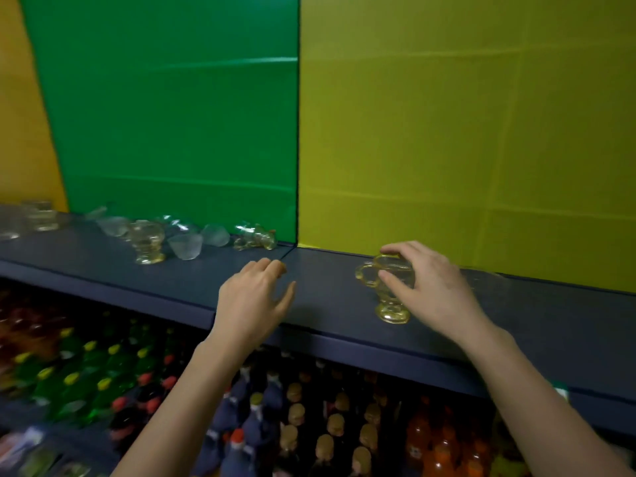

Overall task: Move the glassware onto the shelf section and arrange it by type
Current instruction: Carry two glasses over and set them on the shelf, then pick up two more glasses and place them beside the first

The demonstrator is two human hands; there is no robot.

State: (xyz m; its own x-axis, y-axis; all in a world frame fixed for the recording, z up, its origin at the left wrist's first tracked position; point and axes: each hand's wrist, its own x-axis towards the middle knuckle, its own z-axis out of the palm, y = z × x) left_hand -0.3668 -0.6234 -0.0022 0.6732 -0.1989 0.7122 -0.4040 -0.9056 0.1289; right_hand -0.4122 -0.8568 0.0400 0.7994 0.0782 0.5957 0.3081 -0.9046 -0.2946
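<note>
A footed glass cup with a handle (387, 290) stands on the dark blue shelf (327, 304) in front of the yellow panel. My right hand (426, 287) wraps its rim and side from the right. My left hand (256, 297) hovers over the shelf's middle, fingers apart and holding nothing. In front of the green panel lies a loose cluster of glassware: a second footed cup (148, 241), a small clear tumbler (186, 246), overturned clear glasses (113, 223) and a tipped-over handled piece (256, 237). More glasses (39, 215) stand at the far left.
Green (172, 115) and yellow (464, 132) panels back the shelf, with an orange one at the far left. Below the shelf's front edge stand rows of bottles (309, 425) with several cap colours; green bottles (86, 373) fill the lower left.
</note>
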